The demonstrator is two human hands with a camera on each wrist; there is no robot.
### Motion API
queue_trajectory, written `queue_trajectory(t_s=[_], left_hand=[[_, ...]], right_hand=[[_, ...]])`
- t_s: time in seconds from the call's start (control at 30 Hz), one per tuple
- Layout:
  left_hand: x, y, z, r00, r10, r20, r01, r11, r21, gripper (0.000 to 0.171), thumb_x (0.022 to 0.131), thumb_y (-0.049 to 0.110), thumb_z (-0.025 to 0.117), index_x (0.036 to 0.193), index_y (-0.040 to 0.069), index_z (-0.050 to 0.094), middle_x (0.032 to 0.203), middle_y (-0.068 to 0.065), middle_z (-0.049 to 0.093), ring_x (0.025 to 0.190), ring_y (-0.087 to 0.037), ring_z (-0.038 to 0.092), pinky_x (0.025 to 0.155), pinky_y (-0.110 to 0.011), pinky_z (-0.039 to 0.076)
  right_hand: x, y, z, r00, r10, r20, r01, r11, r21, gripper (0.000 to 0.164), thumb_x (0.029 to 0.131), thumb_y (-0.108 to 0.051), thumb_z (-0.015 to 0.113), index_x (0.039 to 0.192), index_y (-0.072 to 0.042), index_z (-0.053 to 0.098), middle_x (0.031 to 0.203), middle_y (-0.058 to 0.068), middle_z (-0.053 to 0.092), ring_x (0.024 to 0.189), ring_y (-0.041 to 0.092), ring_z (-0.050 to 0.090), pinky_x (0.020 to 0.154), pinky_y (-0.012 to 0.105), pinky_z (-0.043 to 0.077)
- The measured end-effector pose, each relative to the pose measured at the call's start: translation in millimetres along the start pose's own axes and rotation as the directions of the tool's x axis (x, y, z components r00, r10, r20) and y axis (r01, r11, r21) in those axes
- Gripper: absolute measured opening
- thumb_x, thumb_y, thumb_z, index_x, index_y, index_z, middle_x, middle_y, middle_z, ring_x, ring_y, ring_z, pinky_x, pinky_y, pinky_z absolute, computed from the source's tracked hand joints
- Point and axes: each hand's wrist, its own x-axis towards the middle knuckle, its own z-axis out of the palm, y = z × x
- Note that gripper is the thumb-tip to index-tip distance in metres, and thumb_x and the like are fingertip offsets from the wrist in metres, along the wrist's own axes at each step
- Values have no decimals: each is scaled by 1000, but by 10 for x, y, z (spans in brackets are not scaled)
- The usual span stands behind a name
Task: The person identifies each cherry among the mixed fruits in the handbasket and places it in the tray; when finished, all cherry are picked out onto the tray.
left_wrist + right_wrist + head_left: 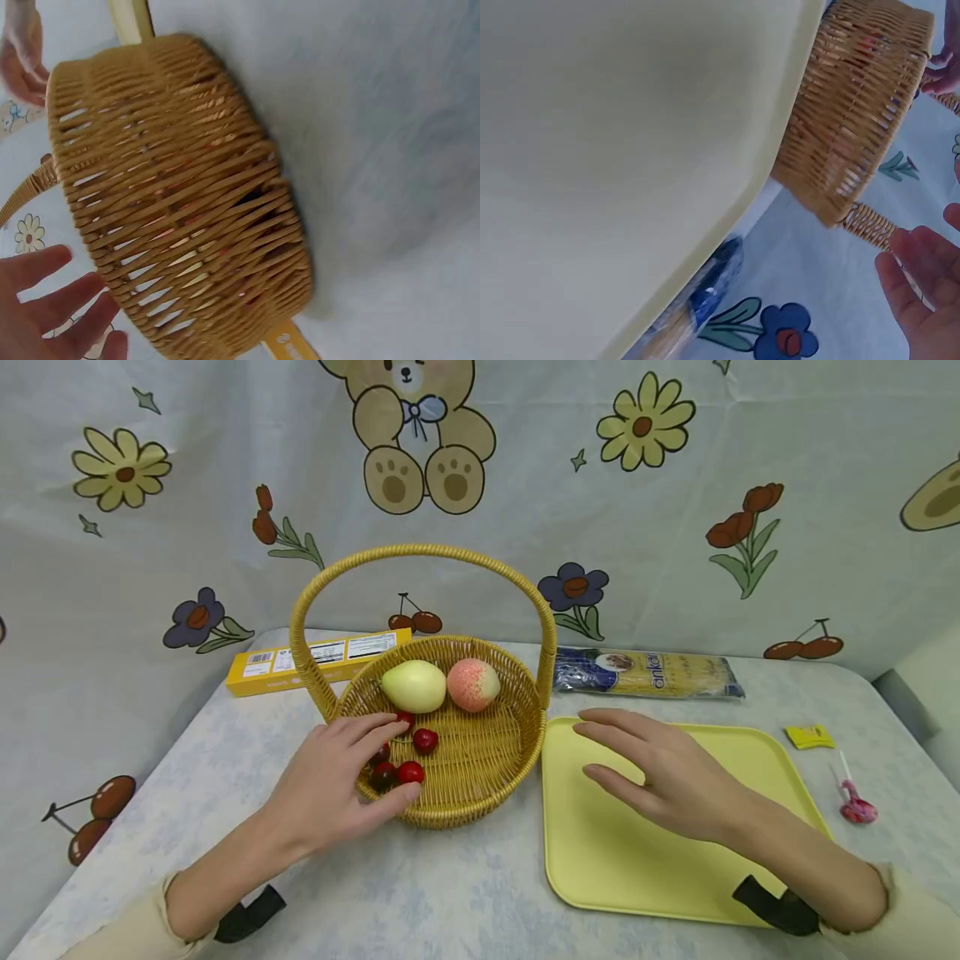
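A wicker basket (480,806) with a tall arched handle stands in the middle of the table. Inside it lie a pale yellow-green pear (414,687), a pink peach (473,685) and several dark red cherries (425,741). My left hand (337,777) hovers at the basket's left rim, its fingers spread over the cherries and holding nothing. In the left wrist view its fingertips show just beyond the woven side. My right hand (660,768) is held above the yellow tray (600,868), fingers extended towards the basket and nothing in its grasp.
Behind the basket on the left lies a long yellow box (322,662). A pack of spaghetti (648,673) rests behind the tray. Right of the tray are a small yellow packet (810,737) and a pink-wrapped lollipop (857,808). A patterned cloth hangs at the back.
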Motion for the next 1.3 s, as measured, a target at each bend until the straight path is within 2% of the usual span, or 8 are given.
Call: queue_trajectory(t_s=[0.13,0.27,0.43,0.6,0.67,0.8,0.97,1.3], left_hand=[[-165,-34,58,984,-76,-159,60,993,-105,53,85,39,71,133,18,63,130,-4,58,111,-26,54,84,-52,45],[-299,-46,107,955,-216,-204,167,958,-235,49,85,28,73,132,19,63,131,-4,53,109,-26,53,79,-50,46],[-408,-8,124,920,-379,-99,308,855,-417,48,91,25,72,136,18,58,143,-6,41,108,-21,52,78,-42,47],[-436,-10,113,894,-446,54,401,738,-543,46,93,28,72,135,15,59,152,-5,31,121,-24,48,90,-43,50],[-433,-21,108,883,-463,79,424,713,-559,45,91,29,73,132,14,61,153,-5,30,122,-28,50,94,-48,50],[-422,-55,107,865,-492,96,455,688,-565,46,88,31,77,128,11,63,152,-5,31,121,-31,53,96,-49,50],[-417,-95,120,861,-497,107,465,683,-564,51,86,32,79,126,5,64,151,-5,31,121,-28,54,95,-45,52],[-405,-122,113,860,-499,105,466,686,-559,47,84,29,81,121,2,66,147,-6,34,114,-33,58,93,-47,53]], right_hand=[[173,-102,6,995,-85,-50,88,994,63,31,92,-14,70,123,-11,66,122,-1,63,109,18,62,80,38,57],[391,-200,20,991,-124,-45,128,985,117,31,90,-12,72,121,-11,67,117,-3,64,103,13,62,76,33,56],[688,-313,31,993,-119,24,113,979,171,27,91,-15,72,117,-11,68,114,-2,64,94,9,61,72,28,55],[990,-392,76,976,-127,179,84,969,233,30,93,-18,71,122,-9,67,121,2,63,102,14,60,81,33,54],[1121,-404,114,958,-133,256,71,969,237,33,93,-19,71,123,-9,66,124,3,62,110,16,59,90,36,52],[1368,-397,228,917,-154,367,69,970,233,34,91,-18,73,123,-8,67,122,3,64,114,18,58,98,37,48],[1603,-379,392,864,-171,474,58,968,244,33,91,-18,74,122,-7,68,118,2,66,105,16,59,94,31,49],[1962,-427,652,711,-112,694,-60,974,218,41,91,-8,70,131,-8,63,133,3,60,123,18,52,108,32,39]])
